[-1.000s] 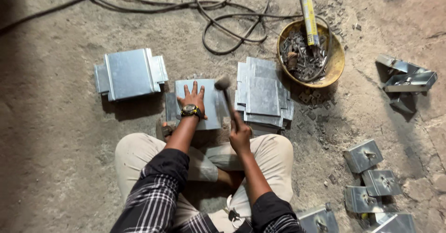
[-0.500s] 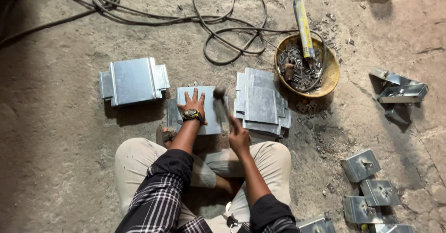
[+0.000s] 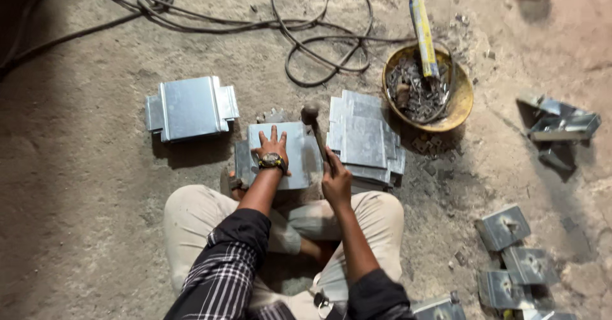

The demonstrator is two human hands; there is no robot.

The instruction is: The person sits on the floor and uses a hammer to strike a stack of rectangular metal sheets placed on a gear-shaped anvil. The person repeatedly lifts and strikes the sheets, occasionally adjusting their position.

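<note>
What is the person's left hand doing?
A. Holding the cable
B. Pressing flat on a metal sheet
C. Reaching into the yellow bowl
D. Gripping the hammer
B: the left hand lies spread on the metal sheet, while the right hand grips the hammer.

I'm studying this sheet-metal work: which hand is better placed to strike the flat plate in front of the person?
Right. The right hand grips the hammer, whose head hangs over the sheet-metal plate's right edge. The left hand lies flat on the plate, fingers spread, so it probably only steadies it.

One hammer [image 3: 312, 119], one yellow bowl [image 3: 460, 100], two hands — left [image 3: 273, 149], right [image 3: 336, 178], one coiled cable [image 3: 319, 39].
</note>
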